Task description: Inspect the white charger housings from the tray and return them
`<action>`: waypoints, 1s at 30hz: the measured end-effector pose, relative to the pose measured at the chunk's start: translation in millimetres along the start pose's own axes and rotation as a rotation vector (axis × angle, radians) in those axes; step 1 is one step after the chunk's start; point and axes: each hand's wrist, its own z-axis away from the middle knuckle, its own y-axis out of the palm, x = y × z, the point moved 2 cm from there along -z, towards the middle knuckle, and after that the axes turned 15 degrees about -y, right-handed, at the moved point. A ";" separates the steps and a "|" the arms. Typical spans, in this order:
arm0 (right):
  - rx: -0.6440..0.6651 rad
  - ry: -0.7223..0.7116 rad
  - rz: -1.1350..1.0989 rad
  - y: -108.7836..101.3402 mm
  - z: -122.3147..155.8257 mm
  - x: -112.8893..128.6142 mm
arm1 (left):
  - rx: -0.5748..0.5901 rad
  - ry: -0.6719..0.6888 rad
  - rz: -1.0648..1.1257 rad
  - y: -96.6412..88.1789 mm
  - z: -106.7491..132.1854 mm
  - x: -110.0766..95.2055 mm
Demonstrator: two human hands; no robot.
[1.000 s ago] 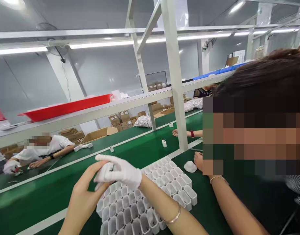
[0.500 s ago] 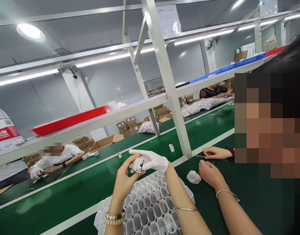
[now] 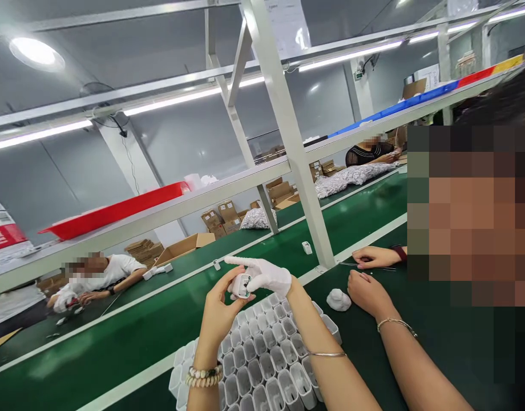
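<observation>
Between my two hands is a small white plastic housing (image 3: 242, 286), its hollow end facing me and something dark inside. My bare left hand (image 3: 220, 305), with beaded bracelets at the wrist, pinches it between thumb and fingers. My right hand (image 3: 273, 278) wears a white glove and closes on it from the other side, thumb at the opening, index finger stretched out to the left. Below my forearms stand rows of white open-topped plastic housings (image 3: 265, 365), packed close together. The inside of the held piece is too small to make out.
A green conveyor belt (image 3: 117, 342) crosses ahead, carrying small white pieces (image 3: 306, 248). A white metal post (image 3: 303, 188) rises from its near edge. At right, a co-worker's hands (image 3: 367, 291) rest near a crumpled white bundle (image 3: 338, 299). Other people sit across the belt.
The held housing has turned so its hollow end faces me more squarely. Small white pieces on the belt have moved right and away. My view has shifted slightly.
</observation>
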 end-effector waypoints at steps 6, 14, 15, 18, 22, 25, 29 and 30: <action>0.153 0.016 -0.234 5.5 -9.8 15.1 | -0.017 -0.025 -0.007 -1.5 -3.3 1.3; 0.341 0.095 -0.458 6.6 -26.2 31.0 | -0.024 -0.039 -0.009 -3.1 -0.8 0.2; 0.353 0.103 -0.476 5.7 -27.0 35.9 | -0.029 -0.043 -0.007 -3.5 -0.8 0.2; 0.343 0.108 -0.507 -3.1 -26.9 56.3 | -0.027 -0.054 -0.005 -4.9 0.1 -0.3; 0.262 0.087 -0.533 -16.8 -39.9 93.5 | -0.009 -0.051 -0.002 -8.0 3.9 -2.4; 0.229 0.057 -0.576 -5.9 -75.6 128.7 | -0.026 -0.024 -0.001 -11.8 7.6 -5.3; 0.233 0.002 -0.694 39.4 -141.9 179.1 | -0.074 -0.014 -0.027 -18.8 13.1 -8.7; 0.241 -0.010 -0.731 51.7 -156.2 190.0 | -0.087 -0.018 -0.035 -20.7 14.5 -9.3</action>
